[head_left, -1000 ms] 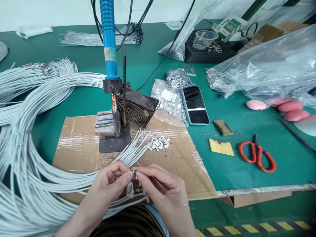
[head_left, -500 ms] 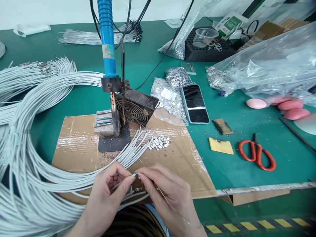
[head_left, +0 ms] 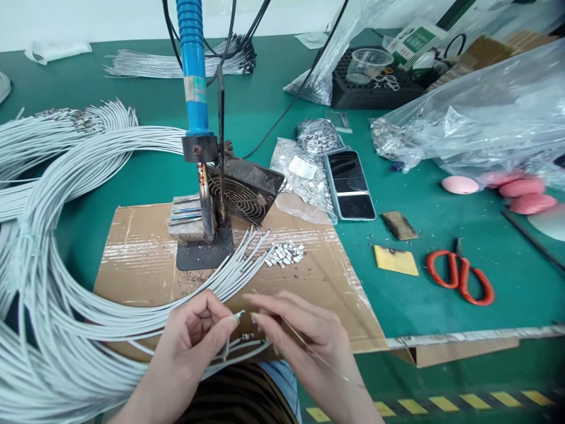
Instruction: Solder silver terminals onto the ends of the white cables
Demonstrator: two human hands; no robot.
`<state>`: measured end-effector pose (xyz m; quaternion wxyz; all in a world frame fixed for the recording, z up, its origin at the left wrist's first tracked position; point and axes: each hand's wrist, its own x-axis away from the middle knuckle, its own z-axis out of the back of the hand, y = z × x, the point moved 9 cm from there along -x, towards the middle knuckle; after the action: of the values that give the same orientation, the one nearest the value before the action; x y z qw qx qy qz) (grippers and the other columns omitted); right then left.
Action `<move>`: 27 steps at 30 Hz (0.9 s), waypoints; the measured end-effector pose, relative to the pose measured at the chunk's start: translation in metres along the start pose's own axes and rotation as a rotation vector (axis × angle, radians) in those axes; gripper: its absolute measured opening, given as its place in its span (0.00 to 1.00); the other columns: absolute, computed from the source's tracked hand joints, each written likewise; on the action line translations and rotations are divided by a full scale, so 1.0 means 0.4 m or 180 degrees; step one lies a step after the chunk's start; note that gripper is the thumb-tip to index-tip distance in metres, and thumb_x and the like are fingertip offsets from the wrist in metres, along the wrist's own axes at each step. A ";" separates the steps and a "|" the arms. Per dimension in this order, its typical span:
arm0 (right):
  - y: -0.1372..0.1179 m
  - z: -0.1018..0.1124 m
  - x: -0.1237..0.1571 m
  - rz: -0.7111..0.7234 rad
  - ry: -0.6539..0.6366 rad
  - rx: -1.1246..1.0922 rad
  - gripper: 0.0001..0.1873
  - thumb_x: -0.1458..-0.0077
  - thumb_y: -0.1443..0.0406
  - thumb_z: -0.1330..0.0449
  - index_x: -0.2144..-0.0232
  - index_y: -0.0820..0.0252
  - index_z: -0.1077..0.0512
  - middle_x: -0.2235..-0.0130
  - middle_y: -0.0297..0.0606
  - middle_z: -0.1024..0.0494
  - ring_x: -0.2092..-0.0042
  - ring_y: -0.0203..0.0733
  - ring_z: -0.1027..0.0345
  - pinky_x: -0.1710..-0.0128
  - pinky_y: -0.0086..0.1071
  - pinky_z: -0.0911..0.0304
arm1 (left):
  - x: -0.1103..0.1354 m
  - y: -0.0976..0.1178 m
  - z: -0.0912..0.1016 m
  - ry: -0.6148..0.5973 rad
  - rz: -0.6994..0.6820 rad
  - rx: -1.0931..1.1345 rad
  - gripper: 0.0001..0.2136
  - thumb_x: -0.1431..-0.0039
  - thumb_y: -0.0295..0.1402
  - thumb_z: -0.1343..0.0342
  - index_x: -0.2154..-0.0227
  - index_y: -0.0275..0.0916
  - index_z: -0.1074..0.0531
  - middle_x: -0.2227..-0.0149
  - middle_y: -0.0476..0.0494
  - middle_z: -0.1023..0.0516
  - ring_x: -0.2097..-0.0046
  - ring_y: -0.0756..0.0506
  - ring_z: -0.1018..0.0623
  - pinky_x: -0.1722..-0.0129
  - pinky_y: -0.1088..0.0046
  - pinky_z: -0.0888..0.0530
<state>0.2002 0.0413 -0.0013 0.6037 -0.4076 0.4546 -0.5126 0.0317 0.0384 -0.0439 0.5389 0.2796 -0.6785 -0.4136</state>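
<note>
My left hand pinches the tip of a white cable between thumb and forefinger, low over the cardboard sheet. Just to its right, my right hand has its fingers drawn together around a thin solder wire that trails off to the lower right. The two sets of fingertips are a small gap apart. A fan of white cable ends lies ahead of them, next to a little heap of small metal terminals. Behind stands a blue-handled soldering iron in its stand.
Big coils of white cable fill the left side. A small dark fan leans behind the iron. To the right lie a phone, bags of terminals, a yellow sponge, red scissors and large plastic bags.
My hands have drawn slightly apart; the fingertips that met at the cable tip now leave a small gap. The right hand slid a little right with the solder wire.
</note>
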 end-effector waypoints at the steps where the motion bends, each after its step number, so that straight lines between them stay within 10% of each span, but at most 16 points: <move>1: -0.007 -0.010 -0.001 0.0062 -0.0092 0.0021 0.12 0.35 0.68 0.35 0.52 0.52 0.17 0.68 0.34 0.20 0.72 0.35 0.29 0.75 0.26 0.33 | 0.001 0.002 -0.001 -0.0008 -0.0022 -0.0004 0.17 0.34 0.46 0.37 0.72 0.40 0.29 0.77 0.58 0.39 0.76 0.52 0.47 0.78 0.77 0.46; 15: -0.077 -0.008 0.007 0.1059 -0.0696 0.0646 0.16 0.35 0.76 0.42 0.51 0.61 0.20 0.68 0.41 0.20 0.68 0.42 0.31 0.70 0.35 0.31 | 0.005 -0.001 -0.033 -0.0312 0.0055 0.0031 0.18 0.35 0.47 0.37 0.73 0.40 0.30 0.77 0.56 0.36 0.74 0.51 0.40 0.74 0.75 0.41; 27: 0.018 0.060 0.001 0.0029 0.0819 -0.0691 0.13 0.38 0.71 0.34 0.60 0.48 0.13 0.72 0.35 0.18 0.75 0.36 0.29 0.79 0.27 0.34 | 0.006 0.023 0.002 0.0225 0.0007 0.0461 0.18 0.41 0.47 0.31 0.75 0.39 0.26 0.77 0.54 0.31 0.73 0.51 0.36 0.72 0.77 0.38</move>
<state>0.2250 0.0426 -0.0021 0.4952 -0.3994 0.5827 -0.5057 0.0308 0.0412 -0.0348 0.5414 0.3315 -0.6874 -0.3527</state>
